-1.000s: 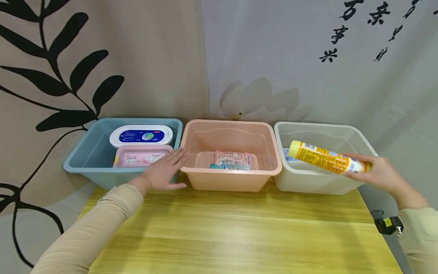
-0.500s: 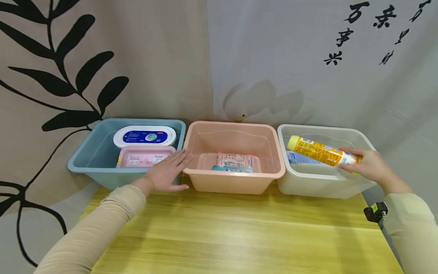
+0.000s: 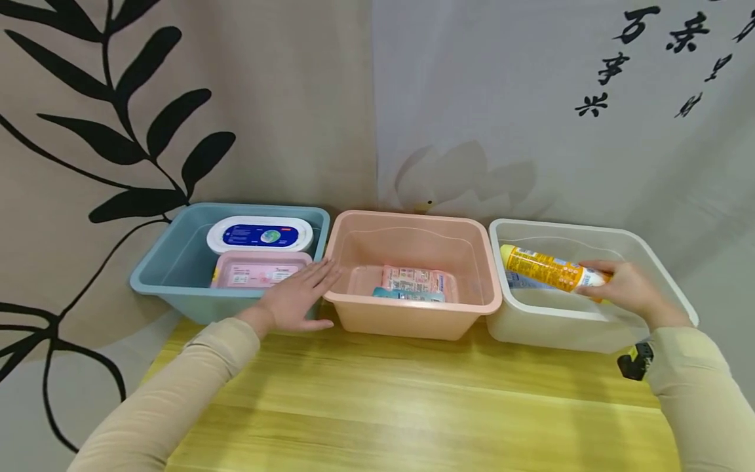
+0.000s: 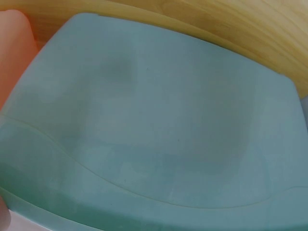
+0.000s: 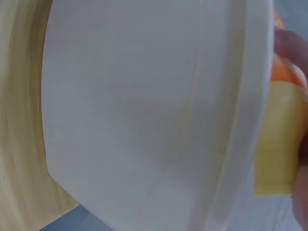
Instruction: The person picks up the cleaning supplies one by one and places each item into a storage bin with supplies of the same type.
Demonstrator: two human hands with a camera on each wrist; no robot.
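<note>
My right hand [image 3: 628,292] holds a yellow-orange cylindrical bottle [image 3: 548,267] by its right end, inside the white bin [image 3: 560,321]. The bottle lies tilted, its pale yellow cap toward the left, above a blue-and-white packet [image 3: 525,280] that it partly hides. In the right wrist view, fingers [image 5: 291,45] show beside the bottle's orange and yellow part [image 5: 279,139], past the bin's rim. My left hand [image 3: 297,295] rests with straight fingers where the rims of the blue bin [image 3: 159,290] and the pink bin [image 3: 413,313] meet.
Inside the blue bin sit a white oval tub [image 3: 259,235] with a blue label and a pink box [image 3: 259,270]. The pink bin contains a pink packet [image 3: 413,278] and a teal item [image 3: 407,295]. A wooden table [image 3: 413,406] carries all three bins; a patterned curtain [image 3: 283,118] hangs behind.
My right hand has lowered the bottle from over the white bin's rim down into the bin. The left hand keeps its place on the rims. The head view has shifted slightly.
</note>
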